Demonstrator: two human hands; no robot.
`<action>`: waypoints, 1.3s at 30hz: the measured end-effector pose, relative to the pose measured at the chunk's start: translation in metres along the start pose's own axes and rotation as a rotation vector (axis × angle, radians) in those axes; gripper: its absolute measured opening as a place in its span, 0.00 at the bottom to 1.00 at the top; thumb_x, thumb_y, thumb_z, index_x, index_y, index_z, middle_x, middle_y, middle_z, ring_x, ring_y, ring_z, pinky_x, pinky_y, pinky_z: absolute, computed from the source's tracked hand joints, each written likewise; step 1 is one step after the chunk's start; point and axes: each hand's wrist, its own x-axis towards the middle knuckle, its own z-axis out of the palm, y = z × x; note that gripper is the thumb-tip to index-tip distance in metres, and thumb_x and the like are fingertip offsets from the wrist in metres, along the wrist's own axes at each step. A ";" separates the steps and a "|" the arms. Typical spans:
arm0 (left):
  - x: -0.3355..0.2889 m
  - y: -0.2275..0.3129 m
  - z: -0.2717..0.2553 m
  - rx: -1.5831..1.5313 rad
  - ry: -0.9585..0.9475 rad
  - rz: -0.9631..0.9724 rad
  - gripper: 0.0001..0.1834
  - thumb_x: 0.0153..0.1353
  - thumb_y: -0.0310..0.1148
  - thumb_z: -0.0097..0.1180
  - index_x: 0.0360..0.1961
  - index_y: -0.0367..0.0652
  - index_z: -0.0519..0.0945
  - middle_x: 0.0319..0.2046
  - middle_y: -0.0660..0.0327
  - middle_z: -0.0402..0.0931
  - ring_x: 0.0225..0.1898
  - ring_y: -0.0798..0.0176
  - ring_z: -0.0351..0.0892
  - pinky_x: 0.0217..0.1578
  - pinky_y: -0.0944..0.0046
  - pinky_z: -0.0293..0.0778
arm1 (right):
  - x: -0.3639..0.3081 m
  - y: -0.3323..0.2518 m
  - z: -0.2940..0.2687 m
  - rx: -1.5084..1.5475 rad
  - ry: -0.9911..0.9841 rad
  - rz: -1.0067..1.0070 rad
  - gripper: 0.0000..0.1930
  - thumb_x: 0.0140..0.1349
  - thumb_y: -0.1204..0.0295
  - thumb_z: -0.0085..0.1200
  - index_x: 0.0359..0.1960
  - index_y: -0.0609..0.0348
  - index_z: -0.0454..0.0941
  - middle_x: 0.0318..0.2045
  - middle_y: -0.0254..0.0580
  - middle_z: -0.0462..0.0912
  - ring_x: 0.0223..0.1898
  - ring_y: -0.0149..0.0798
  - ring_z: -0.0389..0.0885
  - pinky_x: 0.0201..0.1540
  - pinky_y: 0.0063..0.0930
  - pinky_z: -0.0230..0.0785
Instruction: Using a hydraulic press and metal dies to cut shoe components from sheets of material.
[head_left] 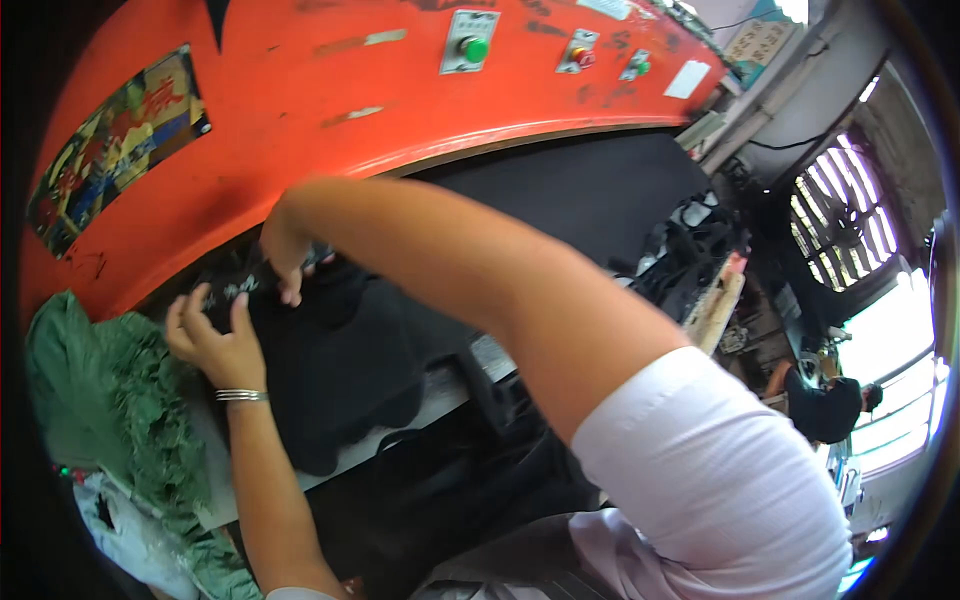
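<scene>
My left hand (215, 345), with silvery bangles at the wrist, is at the far left of the work surface. Its thumb and fingers are curled at the edge of a dark piece with white marks (240, 287). Across the view reaches my right arm, and my right hand (287, 250) bends down beside the left one. Its fingers are closed at the dark piece's far end, but what lies between them is hidden. Under both hands spreads black sheet material (345, 385) with an uneven near edge.
A red machine front (300, 110) with green buttons (474, 49) and a red button (582, 58) rises behind the surface. Green crumpled cloth (110, 390) lies left. Black scraps (690, 235) are heaped at right. Another person (825, 405) is at the far right.
</scene>
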 end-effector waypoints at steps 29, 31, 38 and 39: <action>0.042 0.063 -0.014 0.257 -1.085 0.159 0.31 0.67 0.55 0.42 0.69 0.58 0.60 0.72 0.62 0.50 0.74 0.57 0.39 0.69 0.37 0.35 | -0.235 0.062 0.170 2.108 1.932 -0.251 0.06 0.65 0.77 0.44 0.30 0.62 0.71 0.20 0.36 0.68 0.20 0.30 0.66 0.28 0.35 0.73; 0.044 0.085 0.000 0.402 -1.241 -0.049 0.32 0.67 0.57 0.39 0.70 0.61 0.58 0.73 0.64 0.47 0.75 0.59 0.31 0.67 0.32 0.35 | -0.220 0.101 0.174 2.122 1.997 -0.278 0.06 0.63 0.78 0.43 0.27 0.62 0.69 0.21 0.38 0.68 0.20 0.34 0.67 0.29 0.37 0.74; 0.031 0.133 0.016 0.499 -0.983 0.131 0.29 0.66 0.48 0.47 0.64 0.47 0.66 0.66 0.59 0.62 0.72 0.55 0.49 0.68 0.41 0.43 | -0.221 0.155 0.199 1.753 1.378 -0.144 0.28 0.64 0.65 0.55 0.59 0.74 0.65 0.53 0.57 0.73 0.50 0.39 0.73 0.58 0.35 0.65; 0.029 0.147 0.020 0.350 -0.898 0.179 0.26 0.65 0.44 0.50 0.61 0.44 0.69 0.63 0.57 0.66 0.69 0.53 0.55 0.67 0.43 0.47 | -0.236 0.162 0.209 1.647 1.356 -0.193 0.31 0.64 0.66 0.56 0.63 0.74 0.61 0.56 0.55 0.71 0.55 0.40 0.71 0.61 0.34 0.62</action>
